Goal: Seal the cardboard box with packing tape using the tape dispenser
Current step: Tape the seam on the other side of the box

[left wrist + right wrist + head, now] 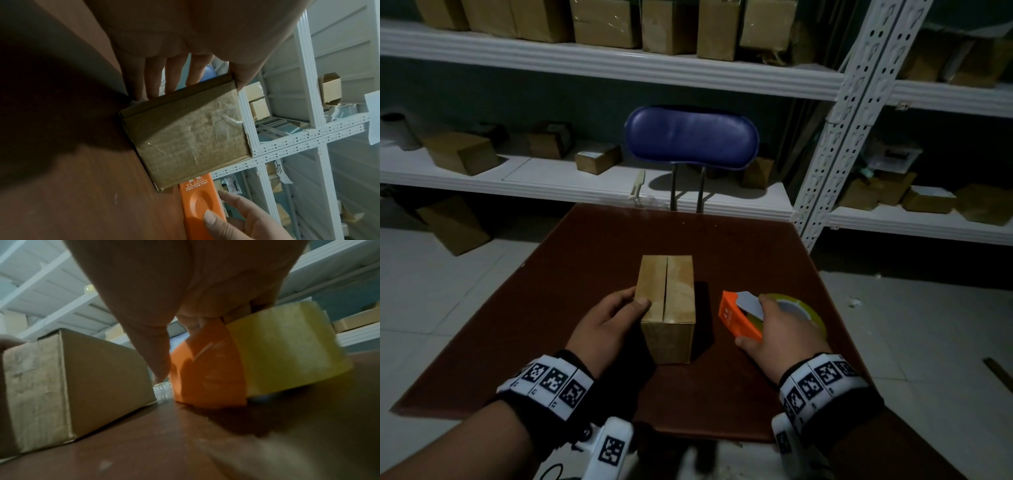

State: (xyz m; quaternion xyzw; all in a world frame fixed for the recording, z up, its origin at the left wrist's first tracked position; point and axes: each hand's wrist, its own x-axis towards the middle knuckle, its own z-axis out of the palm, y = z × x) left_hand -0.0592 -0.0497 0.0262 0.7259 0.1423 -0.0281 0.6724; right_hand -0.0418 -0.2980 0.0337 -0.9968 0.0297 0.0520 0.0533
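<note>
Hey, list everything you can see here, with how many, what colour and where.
cardboard box: one, brown, middle of table
tape dispenser: one, orange, on table right of box
tape roll: one, yellowish, in the dispenser
table: one, reddish brown, under both
chair: one, blue, behind table
shelving: white, behind the chair
shelf boxes: many, brown, on the shelving
left hand: one, holds box's left edge, thumb on top
right hand: one, grips the tape dispenser

Left hand (185, 40) holding a cardboard box (189, 138) on a brown table (82, 194), fingers (154, 78) flat on its left side, thumb over the top edge, orange tape dispenser (201, 203) just right of it, right hand (242, 219) gripping that, white shelves (308, 134) beyond.
</note>
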